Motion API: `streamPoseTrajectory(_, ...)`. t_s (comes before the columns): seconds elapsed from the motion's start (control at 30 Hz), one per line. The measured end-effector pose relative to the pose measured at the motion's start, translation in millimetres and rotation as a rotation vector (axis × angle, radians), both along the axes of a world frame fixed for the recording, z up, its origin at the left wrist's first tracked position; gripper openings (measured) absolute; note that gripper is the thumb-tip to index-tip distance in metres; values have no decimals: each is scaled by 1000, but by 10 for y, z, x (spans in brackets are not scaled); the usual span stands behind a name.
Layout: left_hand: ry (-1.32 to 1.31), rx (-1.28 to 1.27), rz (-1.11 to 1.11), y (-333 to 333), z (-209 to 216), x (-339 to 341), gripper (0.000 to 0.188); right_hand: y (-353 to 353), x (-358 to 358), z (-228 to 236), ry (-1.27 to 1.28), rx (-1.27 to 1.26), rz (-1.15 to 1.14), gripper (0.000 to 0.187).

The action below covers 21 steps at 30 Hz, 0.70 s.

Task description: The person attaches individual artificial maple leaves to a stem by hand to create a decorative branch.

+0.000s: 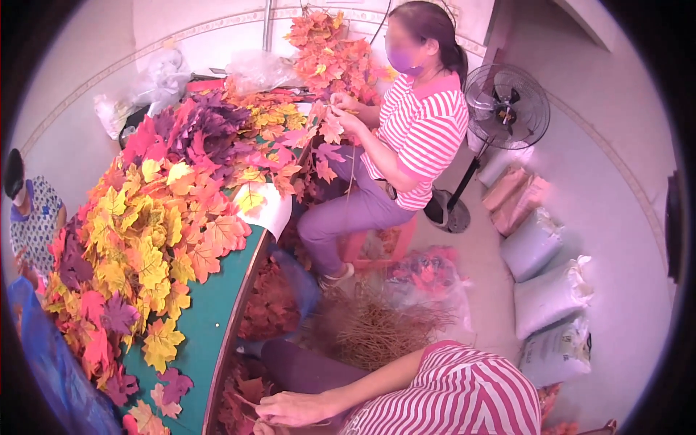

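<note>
head view, leaves (pixel 235 396), hand (pixel 296 409) near table edge (pixel 235 320)

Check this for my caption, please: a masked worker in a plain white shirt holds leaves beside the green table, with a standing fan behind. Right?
Not quite: the head view shows a pink-and-white striped shirt, not a plain one. The masked worker does hold leaves beside the green table, with a standing fan behind.

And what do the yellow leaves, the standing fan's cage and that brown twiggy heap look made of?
Yellow leaves: probably matte fabric; flat, repeated shapes with visible veins. Fan cage: likely dark-coated metal wire, from its thin, even bars. Brown twiggy heap: dull, thin strands; perhaps plastic, wire or real twigs.
</note>
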<state>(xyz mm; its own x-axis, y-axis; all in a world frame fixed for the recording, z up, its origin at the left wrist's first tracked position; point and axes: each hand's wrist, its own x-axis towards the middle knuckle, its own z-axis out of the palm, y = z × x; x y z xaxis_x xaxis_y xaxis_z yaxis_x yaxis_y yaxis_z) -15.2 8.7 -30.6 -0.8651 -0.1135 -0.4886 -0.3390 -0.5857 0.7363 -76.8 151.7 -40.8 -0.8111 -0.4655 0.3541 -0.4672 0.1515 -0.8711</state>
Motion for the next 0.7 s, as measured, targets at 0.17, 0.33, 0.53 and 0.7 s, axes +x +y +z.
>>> streamPoseTrajectory(0.17,79,18,-23,-118,-158,2,33,-107,23,-52,-131,-101,1,11)
streamPoseTrajectory(0.33,88,-9,-7,-70,-30,-12,30,-119,5,111,-229,-162,-2,10)
streamPoseTrajectory(0.53,59,-57,49,-17,143,90,29,-215,102,58,-124,-149,-65,10)
streamPoseTrajectory(0.7,7,-63,104,-57,95,37,21,-110,-2,350,-240,-100,-108,9)
